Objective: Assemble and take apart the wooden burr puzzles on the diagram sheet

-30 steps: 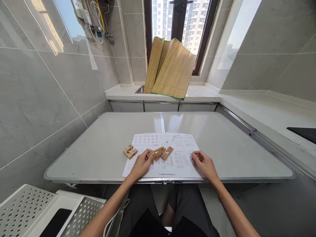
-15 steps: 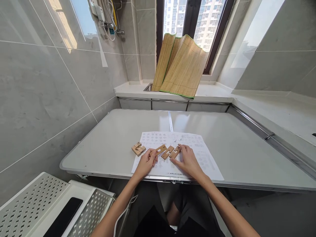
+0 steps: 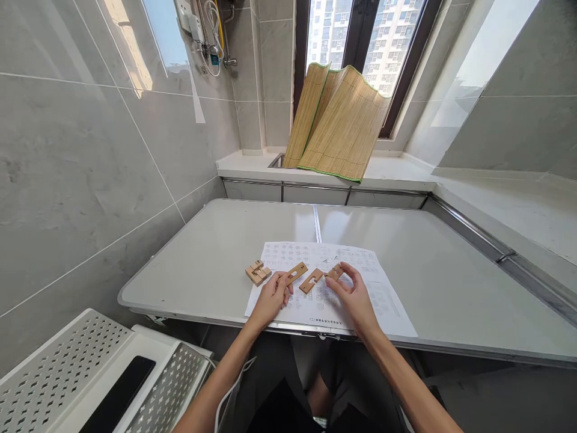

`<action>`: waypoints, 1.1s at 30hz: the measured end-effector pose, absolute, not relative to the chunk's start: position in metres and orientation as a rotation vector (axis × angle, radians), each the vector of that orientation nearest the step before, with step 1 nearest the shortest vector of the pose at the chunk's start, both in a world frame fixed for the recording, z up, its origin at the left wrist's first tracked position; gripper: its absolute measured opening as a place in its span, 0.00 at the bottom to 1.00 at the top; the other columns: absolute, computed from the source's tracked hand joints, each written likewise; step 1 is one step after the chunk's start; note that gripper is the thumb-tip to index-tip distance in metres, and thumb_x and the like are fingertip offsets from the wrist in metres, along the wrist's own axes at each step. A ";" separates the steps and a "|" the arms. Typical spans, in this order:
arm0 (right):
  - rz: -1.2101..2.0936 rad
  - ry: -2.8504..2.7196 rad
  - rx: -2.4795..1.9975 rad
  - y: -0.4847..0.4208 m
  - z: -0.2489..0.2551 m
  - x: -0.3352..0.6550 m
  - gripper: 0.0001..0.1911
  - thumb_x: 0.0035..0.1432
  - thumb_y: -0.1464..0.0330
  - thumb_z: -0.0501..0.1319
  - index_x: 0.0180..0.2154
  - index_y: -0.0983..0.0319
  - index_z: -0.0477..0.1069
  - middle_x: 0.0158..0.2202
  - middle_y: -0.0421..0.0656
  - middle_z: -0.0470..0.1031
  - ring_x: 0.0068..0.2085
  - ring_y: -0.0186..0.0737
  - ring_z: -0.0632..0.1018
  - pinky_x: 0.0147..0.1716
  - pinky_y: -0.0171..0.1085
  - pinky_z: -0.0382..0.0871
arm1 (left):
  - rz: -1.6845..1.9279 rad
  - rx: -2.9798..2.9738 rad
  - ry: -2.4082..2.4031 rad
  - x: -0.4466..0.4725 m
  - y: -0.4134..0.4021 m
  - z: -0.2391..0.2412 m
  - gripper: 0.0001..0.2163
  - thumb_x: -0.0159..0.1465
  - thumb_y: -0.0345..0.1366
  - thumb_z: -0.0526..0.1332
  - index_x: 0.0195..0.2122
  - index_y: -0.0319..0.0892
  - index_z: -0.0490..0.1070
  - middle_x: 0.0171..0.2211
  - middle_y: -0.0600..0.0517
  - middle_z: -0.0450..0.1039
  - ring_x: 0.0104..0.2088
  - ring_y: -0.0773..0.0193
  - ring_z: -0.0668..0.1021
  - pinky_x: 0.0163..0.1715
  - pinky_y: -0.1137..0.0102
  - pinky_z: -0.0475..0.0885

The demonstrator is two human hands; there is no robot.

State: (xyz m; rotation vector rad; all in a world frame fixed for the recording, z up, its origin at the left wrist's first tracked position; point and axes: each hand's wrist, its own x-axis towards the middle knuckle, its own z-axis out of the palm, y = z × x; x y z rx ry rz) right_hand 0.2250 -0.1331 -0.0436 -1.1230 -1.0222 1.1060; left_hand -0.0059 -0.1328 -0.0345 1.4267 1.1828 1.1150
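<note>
A printed instruction sheet (image 3: 360, 264) lies on the white folding table (image 3: 216, 252). Three flat notched wooden pieces rest on it. My left hand (image 3: 270, 297) pinches the near end of the left wooden piece (image 3: 295, 272). My right hand (image 3: 354, 296) pinches the right wooden piece (image 3: 336, 272) between thumb and fingers. The middle wooden piece (image 3: 312, 280) lies free between both hands. A small cluster of joined wooden blocks (image 3: 258, 272) sits on the table just left of the sheet.
A rolled bamboo mat (image 3: 338, 126) leans on the window ledge at the back. A white perforated metal rack (image 3: 67, 373) with a black phone (image 3: 119, 394) stands at lower left. Tiled walls close in on the left and a counter runs along the right.
My right hand moved from the sheet's right edge to the wooden pieces and took hold of the right one, drawing it away from the middle piece. The camera view shifted left.
</note>
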 end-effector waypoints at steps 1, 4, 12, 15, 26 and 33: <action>1.227 -0.910 -1.055 -0.133 -0.040 0.225 0.37 0.54 0.58 0.76 0.62 0.53 0.67 0.66 0.49 0.68 0.63 0.56 0.75 0.57 0.49 0.78 | 1.115 1.425 1.183 -0.006 -0.133 -0.034 0.22 0.71 0.58 0.54 0.45 0.42 0.70 0.31 0.54 0.72 0.21 0.70 0.68 0.20 0.73 0.63; 1.467 -0.708 -0.847 -0.128 -0.035 0.224 0.34 0.49 0.69 0.77 0.57 0.54 0.71 0.62 0.47 0.71 0.65 0.56 0.75 0.55 0.44 0.81 | 1.116 1.419 1.186 -0.006 -0.132 -0.034 0.22 0.71 0.58 0.54 0.45 0.42 0.70 0.30 0.54 0.72 0.20 0.70 0.68 0.20 0.73 0.63; 1.722 -0.577 -0.725 -0.130 -0.031 0.213 0.24 0.53 0.71 0.75 0.51 0.56 0.73 0.55 0.49 0.81 0.66 0.55 0.74 0.54 0.47 0.82 | 1.160 1.396 1.201 -0.006 -0.131 -0.038 0.22 0.70 0.58 0.55 0.44 0.42 0.69 0.29 0.55 0.72 0.19 0.70 0.68 0.18 0.74 0.62; 1.712 -0.574 -0.693 -0.138 -0.019 0.207 0.32 0.51 0.71 0.78 0.54 0.56 0.69 0.54 0.49 0.82 0.61 0.53 0.79 0.56 0.48 0.81 | 1.182 1.387 1.196 -0.005 -0.130 -0.036 0.22 0.70 0.59 0.56 0.45 0.42 0.68 0.31 0.54 0.73 0.19 0.71 0.69 0.18 0.74 0.62; 1.510 -1.260 -0.936 -0.134 -0.022 0.165 0.17 0.60 0.56 0.68 0.44 0.60 0.72 0.35 0.44 0.83 0.28 0.40 0.82 0.25 0.37 0.76 | 1.237 1.413 1.185 -0.006 -0.129 -0.037 0.24 0.69 0.58 0.59 0.52 0.40 0.67 0.26 0.55 0.74 0.22 0.65 0.78 0.19 0.73 0.69; 1.383 -1.397 -1.061 -0.123 -0.017 0.162 0.10 0.60 0.63 0.66 0.41 0.60 0.71 0.36 0.43 0.83 0.25 0.36 0.80 0.24 0.35 0.71 | 1.320 1.454 1.272 -0.008 -0.137 -0.040 0.21 0.73 0.53 0.55 0.56 0.41 0.67 0.24 0.55 0.76 0.22 0.64 0.79 0.21 0.74 0.68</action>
